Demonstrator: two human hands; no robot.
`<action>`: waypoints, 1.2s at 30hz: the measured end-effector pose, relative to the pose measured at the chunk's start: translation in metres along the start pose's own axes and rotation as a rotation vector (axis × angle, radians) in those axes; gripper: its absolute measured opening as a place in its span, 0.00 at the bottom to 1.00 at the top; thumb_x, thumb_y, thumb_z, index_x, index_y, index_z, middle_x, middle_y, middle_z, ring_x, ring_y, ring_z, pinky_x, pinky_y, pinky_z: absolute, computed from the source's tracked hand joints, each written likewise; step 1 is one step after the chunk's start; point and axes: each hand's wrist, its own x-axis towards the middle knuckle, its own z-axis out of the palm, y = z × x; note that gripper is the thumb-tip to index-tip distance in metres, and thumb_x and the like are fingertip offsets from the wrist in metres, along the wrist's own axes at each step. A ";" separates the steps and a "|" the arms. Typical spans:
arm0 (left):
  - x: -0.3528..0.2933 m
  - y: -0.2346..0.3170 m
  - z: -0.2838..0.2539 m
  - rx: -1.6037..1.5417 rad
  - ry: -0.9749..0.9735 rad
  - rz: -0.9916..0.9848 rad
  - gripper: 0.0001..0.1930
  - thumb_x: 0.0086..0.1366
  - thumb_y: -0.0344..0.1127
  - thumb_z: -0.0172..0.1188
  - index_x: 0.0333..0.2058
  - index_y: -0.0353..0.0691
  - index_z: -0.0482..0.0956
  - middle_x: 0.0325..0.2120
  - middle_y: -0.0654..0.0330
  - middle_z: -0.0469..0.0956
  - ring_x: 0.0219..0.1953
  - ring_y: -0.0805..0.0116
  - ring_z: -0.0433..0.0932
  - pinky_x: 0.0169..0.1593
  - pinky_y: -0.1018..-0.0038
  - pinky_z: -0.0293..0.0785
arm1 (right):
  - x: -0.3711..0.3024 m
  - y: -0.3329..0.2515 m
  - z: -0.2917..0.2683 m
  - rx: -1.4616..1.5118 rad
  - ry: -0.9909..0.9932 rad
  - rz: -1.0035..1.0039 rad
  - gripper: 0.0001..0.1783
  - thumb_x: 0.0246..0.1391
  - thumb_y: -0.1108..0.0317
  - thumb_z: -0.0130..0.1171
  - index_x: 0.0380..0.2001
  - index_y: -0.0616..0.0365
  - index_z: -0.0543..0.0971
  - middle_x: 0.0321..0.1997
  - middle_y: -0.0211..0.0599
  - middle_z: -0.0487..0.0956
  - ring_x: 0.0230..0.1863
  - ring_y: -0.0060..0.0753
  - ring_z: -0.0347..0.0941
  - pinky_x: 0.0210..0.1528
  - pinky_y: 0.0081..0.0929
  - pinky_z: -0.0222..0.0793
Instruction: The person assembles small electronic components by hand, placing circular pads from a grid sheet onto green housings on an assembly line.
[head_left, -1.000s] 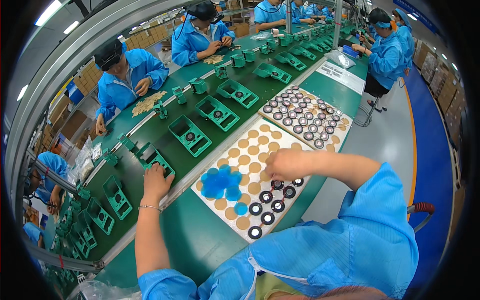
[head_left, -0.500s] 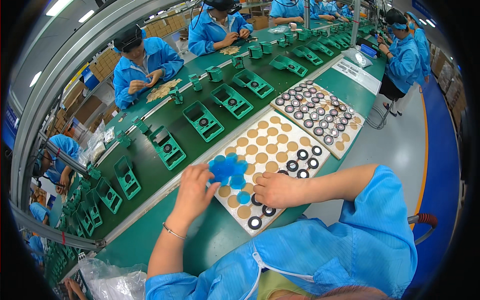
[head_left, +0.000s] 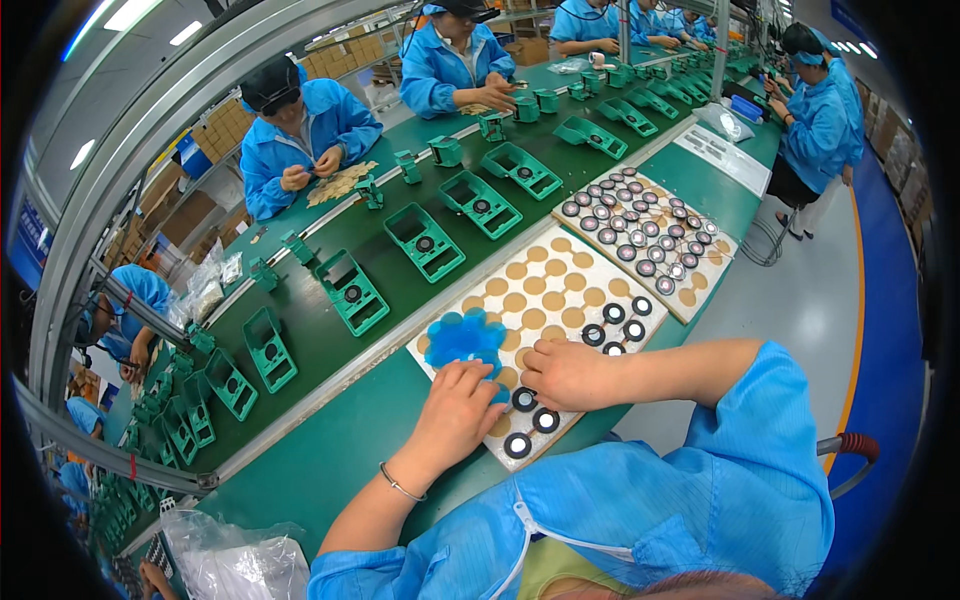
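Observation:
My left hand (head_left: pixel 460 408) is over the near left part of a white board (head_left: pixel 600 272) with round tan recesses. Its fingers are bent together at the near edge of a loose pile of translucent blue discs (head_left: pixel 465 335); a bit of blue shows beside the fingertips. What they pinch is hidden. Close by, my right hand (head_left: pixel 565 375) is closed, fingertips down on the board just above a black ring-shaped part with a white centre (head_left: pixel 545 420). Anything in its grip is out of sight. Several more such round parts (head_left: pixel 592 335) sit in recesses on either side of my right hand.
Beyond lies a second board (head_left: pixel 697 297) bearing many black round parts with pinkish centres. A dark green belt carries green plastic housings (head_left: pixel 424 243) along the far side. Co-workers in blue (head_left: pixel 305 150) sit across it. A plastic bag (head_left: pixel 240 560) lies lower left.
My left hand has moved right and nearer, from beside the blue discs to their near edge, its fingers drawing together. The right hand stays at nearly the same spot. The view has shifted slightly.

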 end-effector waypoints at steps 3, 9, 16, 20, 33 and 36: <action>-0.002 0.003 0.008 0.034 -0.013 -0.002 0.12 0.50 0.34 0.64 0.33 0.37 0.75 0.44 0.54 0.72 0.50 0.54 0.67 0.54 0.60 0.62 | 0.007 -0.004 -0.001 -0.105 -0.121 -0.021 0.13 0.41 0.67 0.58 0.32 0.60 0.75 0.36 0.37 0.71 0.42 0.39 0.68 0.43 0.31 0.66; -0.004 0.005 0.014 0.120 -0.063 0.018 0.13 0.52 0.36 0.62 0.34 0.37 0.75 0.45 0.54 0.71 0.52 0.56 0.66 0.58 0.59 0.58 | 0.024 0.007 -0.008 -0.002 -0.345 0.077 0.14 0.39 0.67 0.58 0.32 0.60 0.75 0.37 0.38 0.74 0.44 0.36 0.70 0.43 0.35 0.67; 0.001 0.012 -0.009 0.013 0.179 -0.113 0.15 0.48 0.30 0.65 0.36 0.36 0.74 0.44 0.53 0.71 0.47 0.53 0.68 0.49 0.60 0.65 | 0.023 0.042 -0.018 1.064 -0.232 0.361 0.07 0.46 0.68 0.57 0.26 0.60 0.75 0.28 0.35 0.77 0.30 0.31 0.74 0.34 0.25 0.69; 0.010 0.012 -0.009 -0.033 0.367 -0.101 0.17 0.46 0.25 0.65 0.37 0.36 0.75 0.39 0.53 0.73 0.39 0.54 0.71 0.41 0.65 0.69 | 0.025 0.043 -0.010 1.861 -0.252 0.472 0.06 0.53 0.68 0.56 0.26 0.58 0.74 0.27 0.30 0.76 0.29 0.22 0.71 0.32 0.20 0.68; 0.015 0.020 -0.008 0.107 0.460 -0.015 0.10 0.46 0.23 0.64 0.31 0.34 0.77 0.28 0.57 0.76 0.29 0.60 0.73 0.32 0.69 0.70 | 0.028 0.015 -0.011 2.026 -0.205 0.467 0.06 0.54 0.68 0.55 0.27 0.58 0.74 0.28 0.30 0.75 0.28 0.20 0.71 0.31 0.16 0.67; 0.016 0.022 -0.010 0.154 0.453 0.001 0.10 0.46 0.23 0.64 0.31 0.34 0.77 0.28 0.57 0.75 0.28 0.61 0.73 0.31 0.70 0.69 | 0.030 0.010 -0.017 1.855 -0.152 0.518 0.06 0.52 0.68 0.56 0.26 0.59 0.74 0.26 0.29 0.75 0.28 0.19 0.71 0.31 0.16 0.67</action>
